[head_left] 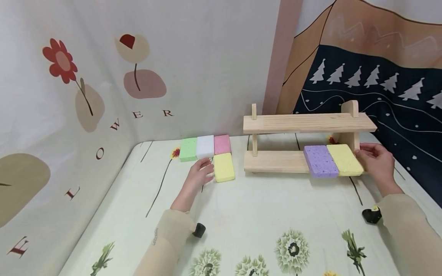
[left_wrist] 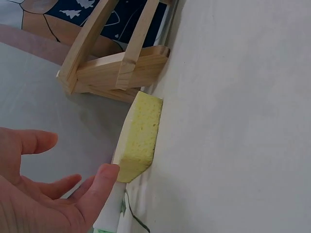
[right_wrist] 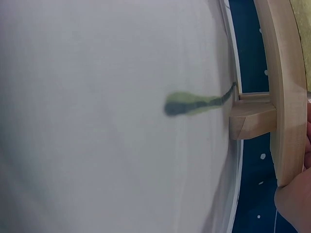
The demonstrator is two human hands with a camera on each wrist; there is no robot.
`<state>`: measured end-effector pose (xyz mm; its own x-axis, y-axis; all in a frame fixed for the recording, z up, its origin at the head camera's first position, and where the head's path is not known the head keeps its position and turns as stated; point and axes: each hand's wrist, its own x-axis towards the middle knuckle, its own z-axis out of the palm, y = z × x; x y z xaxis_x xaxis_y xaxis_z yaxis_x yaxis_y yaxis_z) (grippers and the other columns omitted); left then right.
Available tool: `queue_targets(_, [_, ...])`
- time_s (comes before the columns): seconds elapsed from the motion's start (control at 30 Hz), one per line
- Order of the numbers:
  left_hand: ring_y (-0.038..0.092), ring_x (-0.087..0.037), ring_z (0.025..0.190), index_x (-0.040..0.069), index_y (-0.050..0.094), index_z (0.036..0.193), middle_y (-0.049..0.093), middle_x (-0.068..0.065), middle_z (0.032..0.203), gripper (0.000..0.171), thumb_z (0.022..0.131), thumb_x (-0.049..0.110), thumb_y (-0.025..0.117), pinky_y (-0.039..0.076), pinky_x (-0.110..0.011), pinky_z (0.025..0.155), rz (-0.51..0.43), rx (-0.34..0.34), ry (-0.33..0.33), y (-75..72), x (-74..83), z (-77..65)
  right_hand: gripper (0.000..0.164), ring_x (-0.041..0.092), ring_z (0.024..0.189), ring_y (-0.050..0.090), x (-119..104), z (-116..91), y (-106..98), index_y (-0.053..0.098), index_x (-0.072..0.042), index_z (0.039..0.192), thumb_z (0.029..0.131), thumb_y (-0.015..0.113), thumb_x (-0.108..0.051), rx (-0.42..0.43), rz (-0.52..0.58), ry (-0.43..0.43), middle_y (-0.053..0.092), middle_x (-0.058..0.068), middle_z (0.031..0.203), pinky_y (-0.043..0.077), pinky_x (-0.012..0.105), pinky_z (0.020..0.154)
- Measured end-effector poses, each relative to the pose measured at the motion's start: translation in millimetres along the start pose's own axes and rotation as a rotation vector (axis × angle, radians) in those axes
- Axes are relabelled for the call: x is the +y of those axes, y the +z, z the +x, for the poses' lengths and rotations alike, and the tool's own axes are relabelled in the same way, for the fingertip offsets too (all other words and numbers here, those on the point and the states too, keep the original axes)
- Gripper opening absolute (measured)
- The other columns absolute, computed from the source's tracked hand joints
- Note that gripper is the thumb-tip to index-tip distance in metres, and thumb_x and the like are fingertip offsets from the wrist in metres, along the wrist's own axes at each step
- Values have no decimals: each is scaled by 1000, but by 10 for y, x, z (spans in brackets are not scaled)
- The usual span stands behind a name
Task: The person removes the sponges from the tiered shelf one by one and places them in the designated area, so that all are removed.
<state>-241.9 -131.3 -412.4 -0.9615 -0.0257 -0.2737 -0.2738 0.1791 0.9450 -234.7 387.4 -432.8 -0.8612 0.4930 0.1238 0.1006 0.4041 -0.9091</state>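
My left hand (head_left: 199,174) is beside a yellow sponge (head_left: 224,167) on the cloth, fingers loosely spread. In the left wrist view a fingertip meets or nearly meets that sponge's near edge. My right hand (head_left: 378,159) is at the right end of the wooden shelf (head_left: 276,161), its fingers close against another yellow sponge (head_left: 345,160) on the lower board. Whether they grip the board or the sponge is hidden. To the left of that sponge lies a purple sponge (head_left: 321,161); both stick out past the board's front edge.
Behind the left yellow sponge, green (head_left: 188,149), white (head_left: 205,147) and pink (head_left: 222,144) sponges form a row. The shelf's upper board (head_left: 307,122) spans above the lower one. Printed cloth covers the table and hangs behind as a wall (head_left: 207,57).
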Motion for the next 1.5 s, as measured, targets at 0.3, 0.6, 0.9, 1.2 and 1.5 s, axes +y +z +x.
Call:
queue_targets(0.3, [53,-33,131,3,37,150,47,-17,149,50,103,12,51,49,-47,110,-68,-30,56,49,64,-39,21,-20,74,50,-6,5,9,56,-41,93,94,68,-23,2,5,6,51,-36,79,40,-6,66])
queue_targets(0.6, [55,-36,129,2,39,149,49,-20,148,50,102,11,53,49,-48,109,-86,-86,130,143,98,-75,22,-20,73,51,-7,16,9,56,-40,93,94,68,-22,3,13,6,52,-36,79,41,-6,66])
queue_targets(0.9, [57,-31,128,7,43,147,54,-15,145,49,100,12,58,50,-45,109,-110,-114,134,307,145,-114,22,-21,73,51,3,25,1,56,-40,93,93,69,-22,3,9,-12,52,-37,78,41,-6,66])
queue_targets(1.2, [59,-30,125,2,44,146,56,-17,142,50,99,12,59,53,-43,105,-90,-156,168,551,180,-117,22,-21,73,50,-2,24,5,56,-42,92,94,68,-24,10,6,-6,51,-37,78,40,-7,67])
queue_targets(1.5, [61,-27,125,8,47,146,58,-11,140,50,98,16,61,54,-40,105,-64,-216,168,825,226,-171,22,-20,76,49,21,24,5,54,-42,94,95,67,-24,-3,-18,-2,50,-35,81,40,-6,67])
